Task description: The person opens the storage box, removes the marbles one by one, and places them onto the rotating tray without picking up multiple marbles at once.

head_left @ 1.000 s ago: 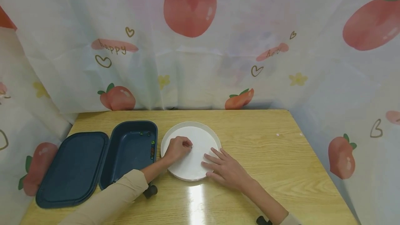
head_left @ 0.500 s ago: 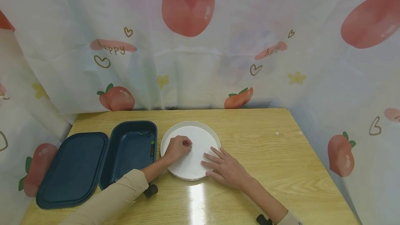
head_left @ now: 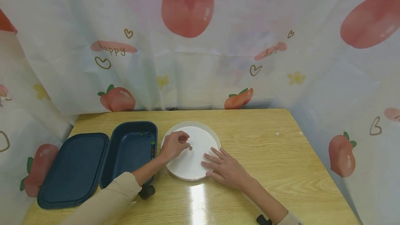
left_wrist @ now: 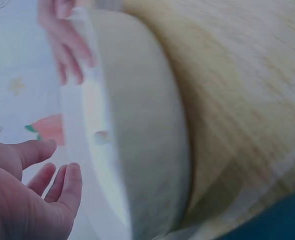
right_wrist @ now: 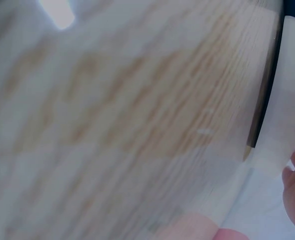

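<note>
A round white tray (head_left: 195, 164) with a low rim sits on the wooden table. A small glass marble (head_left: 190, 148) lies on the tray near its middle; the left wrist view shows it as a small clear ball with a hint of colour. My left hand (head_left: 175, 146) is just left of the marble, thumb and fingertips apart, with nothing visible between them. At the tray's right edge rests my right hand (head_left: 226, 167), fingers spread and straight over the rim. In the right wrist view only a bit of that hand shows.
Left of the tray stands a dark blue box (head_left: 125, 148) with several small marbles (head_left: 152, 150) along its right side. Its flat blue lid (head_left: 75, 169) lies farther left. Small white specks (head_left: 277, 133) dot the table at right. A fruit-print curtain (head_left: 200, 72) hangs behind.
My left hand has let go of the marble and drawn slightly back to the left and up, its fingers parting. The marble now shows on the tray. The right hand stays put.
</note>
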`<action>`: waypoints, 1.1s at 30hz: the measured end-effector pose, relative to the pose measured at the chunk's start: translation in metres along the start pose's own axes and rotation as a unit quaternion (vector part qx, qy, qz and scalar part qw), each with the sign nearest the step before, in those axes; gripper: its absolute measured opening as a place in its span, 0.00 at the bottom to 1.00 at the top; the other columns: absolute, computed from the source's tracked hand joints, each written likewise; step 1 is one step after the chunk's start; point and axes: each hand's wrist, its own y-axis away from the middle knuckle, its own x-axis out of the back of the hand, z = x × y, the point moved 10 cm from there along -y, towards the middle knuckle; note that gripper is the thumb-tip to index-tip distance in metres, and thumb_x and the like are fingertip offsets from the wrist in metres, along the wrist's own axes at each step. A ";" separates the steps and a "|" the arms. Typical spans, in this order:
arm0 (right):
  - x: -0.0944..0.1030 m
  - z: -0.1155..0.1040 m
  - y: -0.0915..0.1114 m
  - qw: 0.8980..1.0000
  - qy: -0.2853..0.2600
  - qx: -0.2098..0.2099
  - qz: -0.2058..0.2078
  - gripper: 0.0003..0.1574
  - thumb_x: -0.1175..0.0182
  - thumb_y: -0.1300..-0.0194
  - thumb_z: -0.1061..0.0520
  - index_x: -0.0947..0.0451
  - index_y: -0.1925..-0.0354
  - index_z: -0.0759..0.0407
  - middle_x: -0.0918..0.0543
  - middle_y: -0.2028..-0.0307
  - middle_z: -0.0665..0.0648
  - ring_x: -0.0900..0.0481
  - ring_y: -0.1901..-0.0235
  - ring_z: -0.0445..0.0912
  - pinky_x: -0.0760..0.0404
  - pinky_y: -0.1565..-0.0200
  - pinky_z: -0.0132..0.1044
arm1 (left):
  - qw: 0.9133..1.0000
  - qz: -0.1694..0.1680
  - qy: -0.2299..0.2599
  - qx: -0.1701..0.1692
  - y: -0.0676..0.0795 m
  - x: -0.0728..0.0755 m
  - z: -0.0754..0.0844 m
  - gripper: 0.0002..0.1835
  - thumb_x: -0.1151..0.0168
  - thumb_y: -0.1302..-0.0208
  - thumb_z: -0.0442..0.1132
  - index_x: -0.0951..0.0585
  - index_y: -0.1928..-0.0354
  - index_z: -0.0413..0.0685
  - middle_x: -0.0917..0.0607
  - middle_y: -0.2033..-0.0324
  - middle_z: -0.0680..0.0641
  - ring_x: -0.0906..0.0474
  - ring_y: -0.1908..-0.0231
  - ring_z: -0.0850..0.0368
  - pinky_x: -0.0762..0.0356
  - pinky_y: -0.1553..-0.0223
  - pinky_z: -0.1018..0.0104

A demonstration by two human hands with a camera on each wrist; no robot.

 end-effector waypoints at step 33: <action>-0.001 0.000 -0.001 1.000 0.001 -0.006 -0.004 0.26 0.54 0.32 0.38 0.27 0.41 0.44 0.32 0.38 0.49 0.45 0.34 0.52 0.50 0.37 0.51 | 0.998 0.043 0.038 0.026 0.016 0.137 -0.062 0.20 0.37 0.40 0.40 0.23 0.48 0.38 0.20 0.54 0.39 0.24 0.54 0.44 0.26 0.55 0.56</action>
